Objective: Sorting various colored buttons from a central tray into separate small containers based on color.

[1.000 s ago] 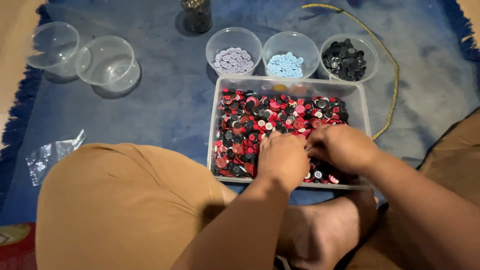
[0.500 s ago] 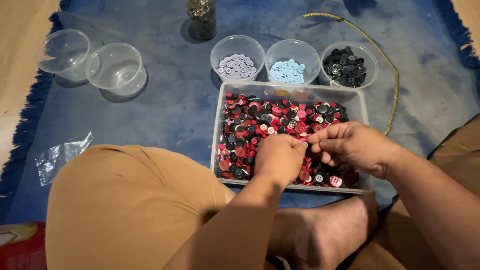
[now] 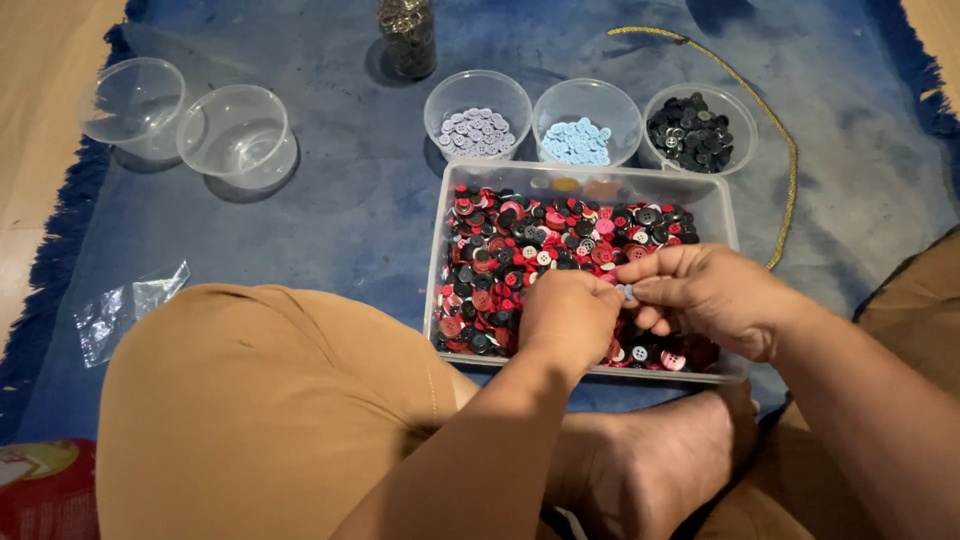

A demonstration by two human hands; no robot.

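A big blue rug point(image 3: 330, 200) covers the floor, and one person sits on it with legs crossed. One clear box point(image 3: 585, 182) sits in front, full of red, black and white buttons point(image 3: 540, 240), too many to count. Both hands are over the near end of the box. The left hand point(image 3: 570, 318) is curled, with its fingertips pressed together at the right hand. The right hand point(image 3: 705, 295) meets it, and the two grips pinch one small pale blue button point(image 3: 626, 292) between them, just above the pile.

There are five round clear tubs. Two empty tubs point(image 3: 235, 135) stand far left, touching each other. Three sit in a row behind the box: one with lilac buttons point(image 3: 477, 130), one with light blue buttons point(image 3: 578, 142), one with black buttons point(image 3: 690, 130). One glass jar point(image 3: 405, 35) stands at the back. One thin yellow cord point(image 3: 770, 130) curves on the right. One small clear bag point(image 3: 125, 305) lies on the left.
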